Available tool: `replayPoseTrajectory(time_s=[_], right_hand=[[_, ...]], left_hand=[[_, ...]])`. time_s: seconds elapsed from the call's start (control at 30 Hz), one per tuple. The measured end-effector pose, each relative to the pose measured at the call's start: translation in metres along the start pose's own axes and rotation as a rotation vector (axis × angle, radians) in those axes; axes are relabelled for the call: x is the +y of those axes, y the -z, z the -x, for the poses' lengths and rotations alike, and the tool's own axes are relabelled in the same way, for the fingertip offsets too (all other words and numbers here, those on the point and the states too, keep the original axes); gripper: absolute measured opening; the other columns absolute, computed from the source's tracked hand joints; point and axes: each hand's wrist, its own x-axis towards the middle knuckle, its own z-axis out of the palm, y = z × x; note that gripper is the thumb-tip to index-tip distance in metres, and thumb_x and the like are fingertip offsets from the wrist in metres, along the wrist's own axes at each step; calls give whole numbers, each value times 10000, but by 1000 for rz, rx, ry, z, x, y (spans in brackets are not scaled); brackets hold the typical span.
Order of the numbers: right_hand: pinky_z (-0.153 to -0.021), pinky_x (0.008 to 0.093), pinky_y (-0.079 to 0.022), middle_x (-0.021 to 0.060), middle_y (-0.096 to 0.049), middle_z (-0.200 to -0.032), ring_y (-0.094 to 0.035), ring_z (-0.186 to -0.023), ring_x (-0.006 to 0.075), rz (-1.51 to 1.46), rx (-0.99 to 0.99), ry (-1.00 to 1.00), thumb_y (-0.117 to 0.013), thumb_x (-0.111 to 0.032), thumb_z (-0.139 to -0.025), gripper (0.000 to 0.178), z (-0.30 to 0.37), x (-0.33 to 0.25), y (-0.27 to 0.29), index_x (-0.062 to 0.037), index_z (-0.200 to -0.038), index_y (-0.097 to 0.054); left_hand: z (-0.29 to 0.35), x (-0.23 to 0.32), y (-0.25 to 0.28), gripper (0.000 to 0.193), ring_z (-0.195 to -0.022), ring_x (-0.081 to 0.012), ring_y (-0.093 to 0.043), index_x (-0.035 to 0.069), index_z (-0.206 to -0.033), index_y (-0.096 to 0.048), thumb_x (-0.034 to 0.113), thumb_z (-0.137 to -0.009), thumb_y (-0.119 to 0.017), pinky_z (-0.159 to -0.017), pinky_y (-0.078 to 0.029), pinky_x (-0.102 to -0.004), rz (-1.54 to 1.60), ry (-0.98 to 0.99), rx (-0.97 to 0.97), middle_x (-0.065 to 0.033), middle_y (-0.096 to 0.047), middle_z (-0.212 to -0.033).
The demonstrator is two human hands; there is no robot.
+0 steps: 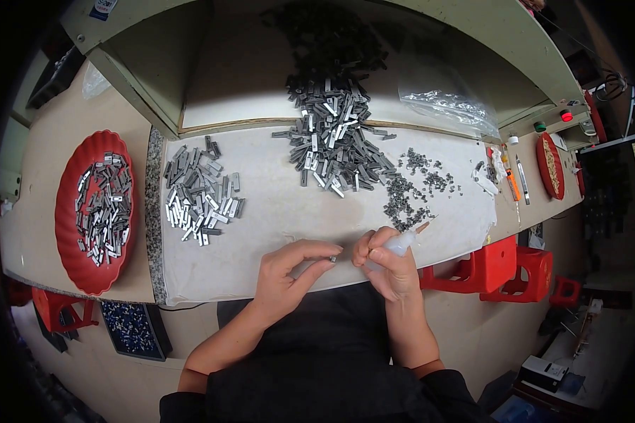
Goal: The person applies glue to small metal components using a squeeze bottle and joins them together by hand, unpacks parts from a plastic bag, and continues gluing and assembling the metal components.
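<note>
My left hand [287, 273] is closed in a pinch over the front edge of the white work surface. A small grey metal part [333, 259] shows between its thumb and fingertip. To its right, my right hand [391, 266] wraps round a small translucent squeeze bottle [401, 243]. The bottle's thin brownish nozzle [422, 227] points away, up and to the right. Beyond that hand lies a scatter of tiny dark metal pieces [404, 201]. A large heap of flat grey metal bars [331, 134] spreads farther back, and a smaller pile of such bars [203, 190] lies at the left.
A red scalloped tray [69, 211] of metal bars stands at the far left. An overhead cabinet frame [137, 88] spans the back. An orange-handled tool [513, 185] and a red dish [549, 166] lie at the right. Red stools [497, 266] stand below the bench's right side.
</note>
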Motion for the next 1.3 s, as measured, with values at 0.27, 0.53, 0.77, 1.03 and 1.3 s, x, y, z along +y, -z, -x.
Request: replayPoseTrajectory(time_s=[0.27, 0.53, 0.77, 1.03, 1.3], right_hand=[[-623, 330, -456, 157, -563, -712, -550, -658, 235, 214, 148, 133, -636, -8, -692, 138, 8, 2, 1, -2, -772, -525], [-620, 324, -464, 154, -563, -710, -548, -649, 227, 238, 115, 145, -640, -21, -701, 144, 6, 4, -6, 8, -774, -519], [-636, 330, -461, 159, -557, -732, -542, -652, 224, 325, 118, 213, -631, -42, -710, 143, 5, 8, -18, 19, -777, -520], [-730, 344, -451, 195, -580, -840, -558, -759, 241, 430, 117, 289, -610, -44, -732, 119, 3, 16, -47, 19, -788, -526], [-827, 367, -426, 212, -580, -922, -563, -892, 270, 473, -1, 235, -558, 4, -762, 65, -7, 26, -73, 24, -817, -530]], left_hand=[[5, -5, -4, 172, -848, -171, -591, 16, -943, -598, 41, -773, -585, -719, -465, -256, 44, 12, -37, -94, -612, -931], [9, -3, -7, 175, -799, -179, -595, 24, -950, -589, 72, -782, -583, -690, -469, -261, 35, -59, 44, -82, -610, -900], [11, -4, -6, 165, -792, -185, -595, 16, -937, -588, 67, -780, -583, -682, -470, -264, 41, -138, 140, -84, -606, -896], [16, 13, 7, 164, -799, -227, -594, 22, -912, -602, 40, -749, -600, -703, -458, -293, -44, -271, 250, -93, -612, -895], [15, 23, 25, 151, -771, -224, -598, 24, -852, -615, 15, -702, -627, -671, -464, -290, -159, -299, 326, -84, -622, -843]])
